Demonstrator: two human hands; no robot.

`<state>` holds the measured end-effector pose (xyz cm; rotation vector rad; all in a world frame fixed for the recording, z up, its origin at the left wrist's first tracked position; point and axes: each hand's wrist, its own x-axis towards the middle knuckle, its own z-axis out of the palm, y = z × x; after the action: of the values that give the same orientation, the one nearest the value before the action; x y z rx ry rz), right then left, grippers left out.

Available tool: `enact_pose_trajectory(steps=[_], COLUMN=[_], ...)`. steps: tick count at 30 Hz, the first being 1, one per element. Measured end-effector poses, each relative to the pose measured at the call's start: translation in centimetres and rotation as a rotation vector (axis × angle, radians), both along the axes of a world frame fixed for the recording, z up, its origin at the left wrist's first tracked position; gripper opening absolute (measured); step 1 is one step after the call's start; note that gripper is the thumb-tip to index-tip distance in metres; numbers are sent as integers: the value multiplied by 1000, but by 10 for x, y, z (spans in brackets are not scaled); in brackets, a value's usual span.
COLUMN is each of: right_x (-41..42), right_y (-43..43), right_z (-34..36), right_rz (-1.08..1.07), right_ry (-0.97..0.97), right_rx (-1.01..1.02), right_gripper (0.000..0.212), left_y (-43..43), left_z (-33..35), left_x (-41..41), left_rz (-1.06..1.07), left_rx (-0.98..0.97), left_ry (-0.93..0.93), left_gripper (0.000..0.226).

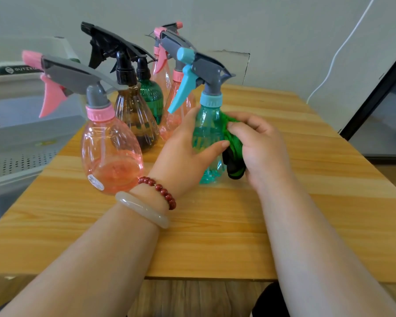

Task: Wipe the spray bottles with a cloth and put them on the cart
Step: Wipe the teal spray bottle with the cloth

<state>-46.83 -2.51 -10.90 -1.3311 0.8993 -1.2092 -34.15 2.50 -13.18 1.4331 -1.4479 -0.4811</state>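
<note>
A teal spray bottle with a blue trigger stands upright on the wooden table. My left hand grips its body from the left, thumb across the front. My right hand holds a bunched green cloth against the bottle's right side. A large pink bottle stands at the left. Behind it are a brown bottle with a black head, a green bottle, and two more pink bottles.
A grey metal cart with a perforated shelf stands off the table's left edge. A white cable hangs on the wall at the right. A dark-framed glass panel is at the far right.
</note>
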Motion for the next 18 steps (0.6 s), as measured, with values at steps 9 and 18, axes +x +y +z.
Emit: enact_pose_trajectory(steps=[9,18], right_x=[-1,-5], right_y=[5,0], right_z=[6,-1], right_rz=[-88,-44], right_ry=[77,152], right_rx=[-47,2], right_gripper=[29,41], left_y=[-2,5], left_z=[3,8], left_x=[5,1], left_rz=[-20,-107], left_rx=[41,-15], left_ry=[221,406], left_gripper=[66,39])
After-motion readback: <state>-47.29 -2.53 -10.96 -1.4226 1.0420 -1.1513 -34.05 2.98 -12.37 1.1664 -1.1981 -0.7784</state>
